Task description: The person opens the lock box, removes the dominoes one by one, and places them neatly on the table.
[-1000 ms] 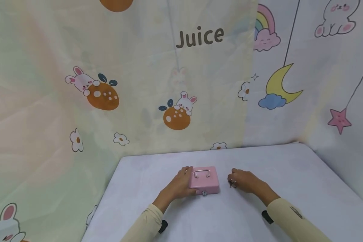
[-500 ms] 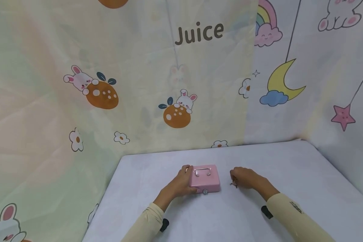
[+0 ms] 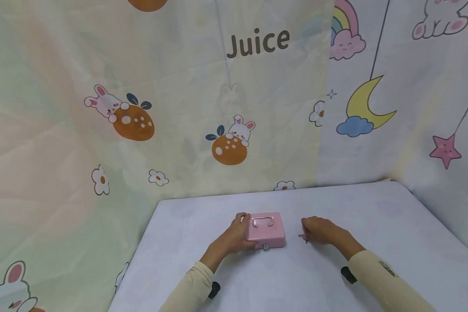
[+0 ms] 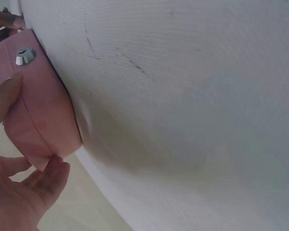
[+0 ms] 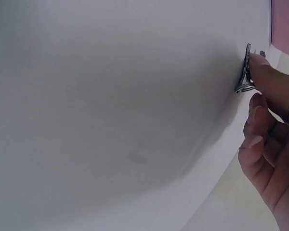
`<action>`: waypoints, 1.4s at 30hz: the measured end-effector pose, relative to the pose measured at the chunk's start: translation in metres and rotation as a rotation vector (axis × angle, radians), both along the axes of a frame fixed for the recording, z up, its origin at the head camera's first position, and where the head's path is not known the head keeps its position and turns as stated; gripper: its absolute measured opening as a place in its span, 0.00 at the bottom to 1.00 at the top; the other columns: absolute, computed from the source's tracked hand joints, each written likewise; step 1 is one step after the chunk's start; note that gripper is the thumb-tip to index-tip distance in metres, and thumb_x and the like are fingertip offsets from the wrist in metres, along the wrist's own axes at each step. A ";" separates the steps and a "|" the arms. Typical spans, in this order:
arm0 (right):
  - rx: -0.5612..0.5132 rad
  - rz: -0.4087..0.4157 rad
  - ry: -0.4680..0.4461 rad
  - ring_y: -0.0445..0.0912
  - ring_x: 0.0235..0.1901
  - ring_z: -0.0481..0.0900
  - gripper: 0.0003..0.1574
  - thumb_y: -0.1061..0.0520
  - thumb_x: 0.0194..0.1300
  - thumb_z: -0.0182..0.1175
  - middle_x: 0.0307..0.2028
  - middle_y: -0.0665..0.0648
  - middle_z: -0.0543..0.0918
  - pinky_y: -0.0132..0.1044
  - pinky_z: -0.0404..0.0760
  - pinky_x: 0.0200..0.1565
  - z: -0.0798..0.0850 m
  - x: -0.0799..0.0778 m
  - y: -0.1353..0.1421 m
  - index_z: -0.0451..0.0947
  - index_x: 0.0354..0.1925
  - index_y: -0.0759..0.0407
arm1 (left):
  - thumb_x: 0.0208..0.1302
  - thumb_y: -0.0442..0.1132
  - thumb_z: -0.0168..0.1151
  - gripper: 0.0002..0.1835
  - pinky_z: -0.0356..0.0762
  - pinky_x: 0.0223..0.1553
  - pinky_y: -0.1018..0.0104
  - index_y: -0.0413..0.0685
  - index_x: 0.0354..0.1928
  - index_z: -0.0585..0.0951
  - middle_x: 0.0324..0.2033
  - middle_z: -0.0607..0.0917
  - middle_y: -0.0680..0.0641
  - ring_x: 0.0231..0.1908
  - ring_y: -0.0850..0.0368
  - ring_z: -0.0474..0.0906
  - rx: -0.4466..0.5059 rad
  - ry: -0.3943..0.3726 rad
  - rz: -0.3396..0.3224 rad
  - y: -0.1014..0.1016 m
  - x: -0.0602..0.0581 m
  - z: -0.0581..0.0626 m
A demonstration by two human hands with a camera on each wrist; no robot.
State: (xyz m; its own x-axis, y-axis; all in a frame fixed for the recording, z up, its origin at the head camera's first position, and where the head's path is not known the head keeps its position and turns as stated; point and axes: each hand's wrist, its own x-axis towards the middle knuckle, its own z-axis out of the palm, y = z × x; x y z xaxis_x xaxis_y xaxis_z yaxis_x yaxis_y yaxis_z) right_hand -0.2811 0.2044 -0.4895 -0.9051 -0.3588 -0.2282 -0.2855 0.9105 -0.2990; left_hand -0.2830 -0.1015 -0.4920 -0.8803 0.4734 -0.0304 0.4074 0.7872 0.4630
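One pink box (image 3: 265,229), lid down, standing left of centre on a white table (image 3: 281,286). Fitted on top with a wire handle (image 3: 262,218), and on its near side with a silver lock (image 3: 265,247).

One left hand (image 3: 234,236), gripping the box by its left end. The view from that wrist adds what the head view is too distant to give: the thumb (image 4: 7,96) pressed on the lock side, fingertips at the end corner, a seam (image 4: 29,110) running along the box, and a keyhole (image 4: 23,50) in the lock's face. Part of the other hand also shows there, beyond the box.

One right hand (image 3: 320,230), to the right of the box and apart from it, pinching a bunch of small metal keys (image 3: 304,238). From overhead these are mere dark bits below the fingers; the right wrist view shows the metal held at the thumb tip, the remaining fingers curled, and only a pink corner of the box. Number of keys: cannot tell. Whether they touch the table: cannot tell.

Two pale sleeves (image 3: 390,284), each with a black piece (image 3: 349,275) below the wrist.

One printed cloth (image 3: 179,143) behind, lettered "Juice", with rabbits and oranges; to the right, a moon (image 3: 352,127) and star (image 3: 446,149).
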 end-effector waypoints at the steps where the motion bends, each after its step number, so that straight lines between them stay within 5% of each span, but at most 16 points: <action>1: -0.007 0.004 0.000 0.44 0.29 0.71 0.10 0.61 0.65 0.67 0.26 0.50 0.75 0.39 0.76 0.35 0.000 0.001 0.000 0.73 0.34 0.57 | 0.53 0.52 0.77 0.56 0.71 0.66 0.48 0.43 0.77 0.55 0.73 0.59 0.37 0.70 0.41 0.64 -0.001 -0.004 0.003 0.000 0.000 0.000; 20: -0.169 0.066 0.177 0.37 0.22 0.68 0.08 0.61 0.61 0.70 0.21 0.43 0.76 0.30 0.71 0.26 -0.004 0.039 -0.034 0.81 0.28 0.52 | 0.54 0.53 0.77 0.58 0.70 0.66 0.45 0.41 0.78 0.52 0.74 0.58 0.37 0.71 0.39 0.63 -0.043 -0.044 0.035 -0.005 0.001 0.001; 32: -0.186 0.034 0.194 0.38 0.19 0.66 0.15 0.56 0.62 0.69 0.15 0.45 0.70 0.30 0.65 0.22 -0.001 0.058 -0.073 0.75 0.22 0.53 | 0.54 0.51 0.77 0.57 0.70 0.67 0.46 0.42 0.78 0.52 0.74 0.58 0.37 0.71 0.40 0.64 -0.056 -0.035 0.045 0.000 -0.001 0.000; 42: -0.281 -0.007 0.199 0.37 0.18 0.67 0.10 0.61 0.59 0.71 0.15 0.44 0.71 0.29 0.66 0.22 -0.008 0.063 -0.094 0.78 0.27 0.56 | 0.55 0.52 0.76 0.58 0.71 0.66 0.48 0.42 0.78 0.51 0.75 0.57 0.36 0.71 0.40 0.64 -0.052 -0.023 0.019 0.000 -0.001 0.001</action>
State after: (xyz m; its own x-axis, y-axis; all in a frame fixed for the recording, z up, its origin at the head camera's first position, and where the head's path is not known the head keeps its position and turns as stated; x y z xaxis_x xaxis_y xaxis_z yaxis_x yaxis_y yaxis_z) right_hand -0.2180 0.1104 -0.4978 -0.9248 -0.3759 0.0595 -0.3570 0.8028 -0.4776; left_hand -0.2842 -0.1014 -0.4912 -0.8877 0.4544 -0.0749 0.3822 0.8177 0.4305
